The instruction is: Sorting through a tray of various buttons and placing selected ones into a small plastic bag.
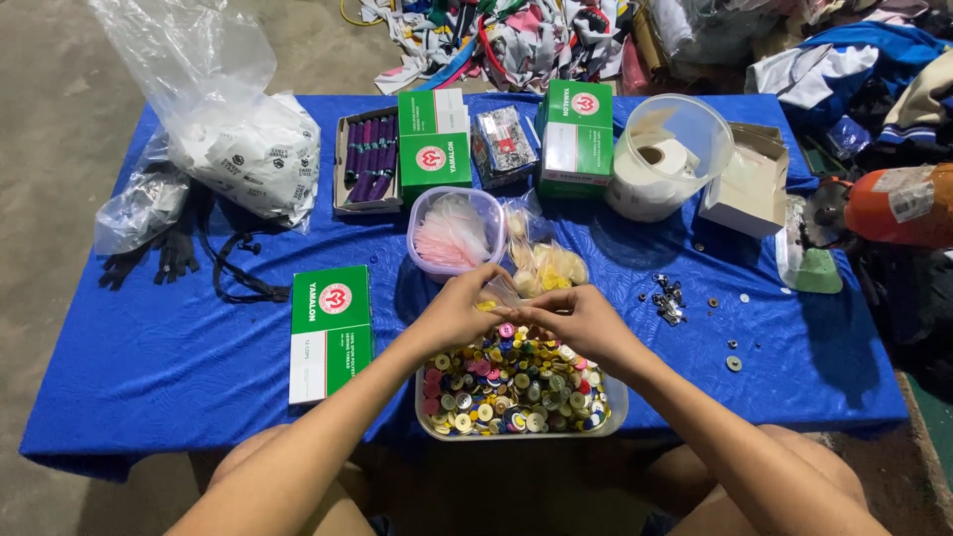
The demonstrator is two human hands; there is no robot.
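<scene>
A blue-clothed desk point(149, 367) filled the frame. At lower centre, the left hand point(452, 316) and right hand point(581, 320) pinched a small clear bag point(499, 291) above the button tray point(617, 402), which overhung the near edge; a nudge could probably spill it. Open cloth lay lower left.

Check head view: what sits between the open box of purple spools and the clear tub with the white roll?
Head view: two green-and-white boxes with a small plastic-wrapped packet between them, all on the blue cloth.
</scene>
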